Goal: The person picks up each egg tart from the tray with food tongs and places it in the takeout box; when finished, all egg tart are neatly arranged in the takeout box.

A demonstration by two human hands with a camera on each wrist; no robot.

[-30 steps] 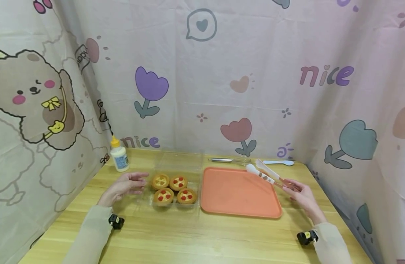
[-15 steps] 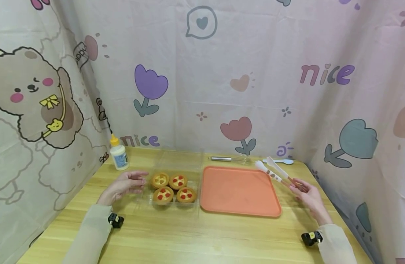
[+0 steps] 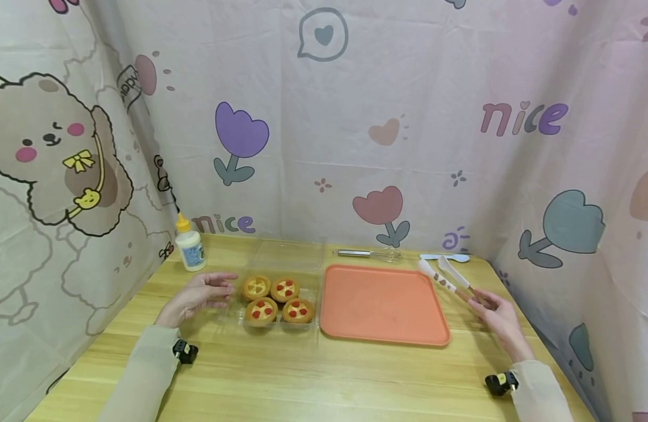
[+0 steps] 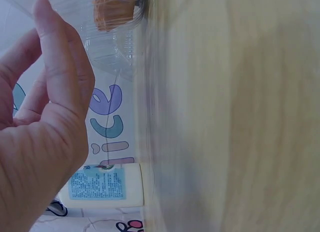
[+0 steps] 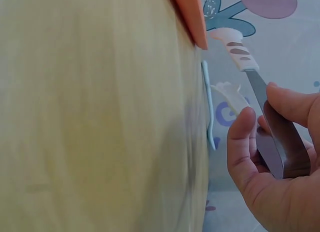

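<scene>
The tongs (image 3: 446,278) are pinched at their handle end by the right hand (image 3: 494,315), tips raised just past the orange tray's (image 3: 382,305) right edge. The left hand (image 3: 197,296) lies relaxed, fingers straight, against the clear box (image 3: 281,261) of four tarts (image 3: 277,299) on the counter (image 3: 324,381).

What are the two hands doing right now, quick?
Left hand: open, fingers straight, touching the clear tart box.
Right hand: fingers and thumb curled round the tongs, holding them.
</scene>
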